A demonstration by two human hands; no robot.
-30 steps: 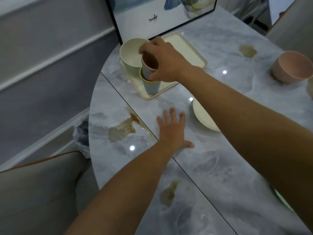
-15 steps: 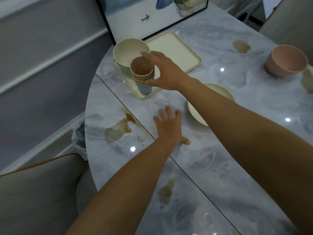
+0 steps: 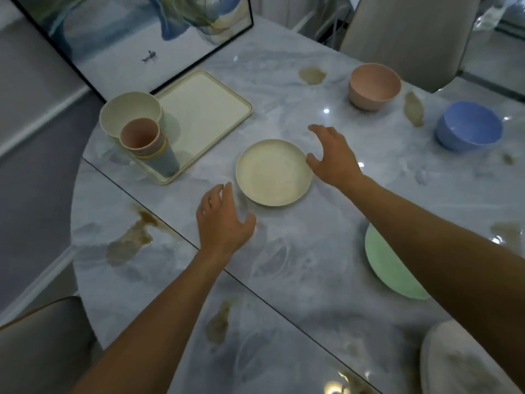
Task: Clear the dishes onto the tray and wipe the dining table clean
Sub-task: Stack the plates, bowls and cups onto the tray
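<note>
Cream plate (image 3: 274,172) sits between the hands, both spread and empty: right hand (image 3: 335,159) at its right rim, nearer; left hand (image 3: 223,220) just below-left. Plate's round, no long axis.

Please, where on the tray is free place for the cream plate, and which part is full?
The tray is bare on its right and far part, between the cream bowl and cup stack on the left and the picture frame behind. Its near left end is crowded by those two.
</note>
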